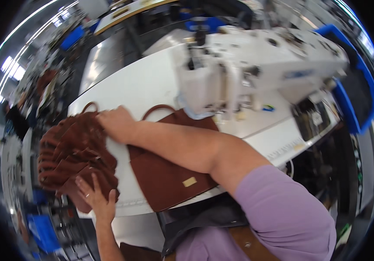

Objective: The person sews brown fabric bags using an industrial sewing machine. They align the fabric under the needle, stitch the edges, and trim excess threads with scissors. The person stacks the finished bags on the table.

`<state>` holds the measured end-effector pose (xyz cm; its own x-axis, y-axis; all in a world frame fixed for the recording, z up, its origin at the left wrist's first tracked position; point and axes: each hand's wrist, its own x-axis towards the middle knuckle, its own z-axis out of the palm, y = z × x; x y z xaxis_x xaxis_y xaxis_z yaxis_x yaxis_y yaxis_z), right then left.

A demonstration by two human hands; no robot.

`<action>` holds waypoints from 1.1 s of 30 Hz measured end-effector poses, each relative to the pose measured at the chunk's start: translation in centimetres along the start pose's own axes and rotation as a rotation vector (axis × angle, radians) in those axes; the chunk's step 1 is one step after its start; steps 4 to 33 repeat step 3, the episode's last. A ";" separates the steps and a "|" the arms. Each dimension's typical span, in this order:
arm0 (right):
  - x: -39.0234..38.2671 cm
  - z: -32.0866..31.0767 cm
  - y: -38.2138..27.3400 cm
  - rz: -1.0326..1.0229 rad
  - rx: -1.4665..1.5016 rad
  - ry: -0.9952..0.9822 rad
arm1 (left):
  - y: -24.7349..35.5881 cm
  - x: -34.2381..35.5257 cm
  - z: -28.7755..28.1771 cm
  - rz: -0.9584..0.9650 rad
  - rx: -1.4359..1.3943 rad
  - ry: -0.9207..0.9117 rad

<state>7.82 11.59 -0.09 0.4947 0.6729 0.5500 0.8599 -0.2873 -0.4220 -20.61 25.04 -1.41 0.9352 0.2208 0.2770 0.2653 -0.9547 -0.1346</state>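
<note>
A thick, fanned-out stack of brown leather-like pieces (76,152) lies at the left end of the white table. My left hand (98,198) rests on the stack's near side with its fingers spread. Reaching across from the right, my right hand (117,125) grips the stack's far right edge; its fingertips are partly hidden. Just beyond that edge a small brown loop (90,105) sticks up. Under my right forearm lies a flat brown bag panel (156,178) with a curved handle (158,108) and a small pale gold rectangle (189,182).
A large white sewing machine (278,61) stands on the white table (121,89) at the far right, over the bag panel's far corner. Behind it sits a blue bin (371,95). Another blue bin (43,232) is low at the left. A dark apron (204,217) covers my lap.
</note>
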 end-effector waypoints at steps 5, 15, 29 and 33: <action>-0.6 0.1 0.8 0.011 -0.176 -0.088 | -1.3 2.4 3.2 0.016 0.012 0.063; -0.6 0.1 0.8 0.011 -0.176 -0.088 | -1.3 2.4 3.2 0.016 0.012 0.063; -0.6 0.1 0.8 0.011 -0.176 -0.088 | -1.3 2.4 3.2 0.016 0.012 0.063; -0.6 0.1 0.8 0.011 -0.176 -0.088 | -1.3 2.4 3.2 0.016 0.012 0.063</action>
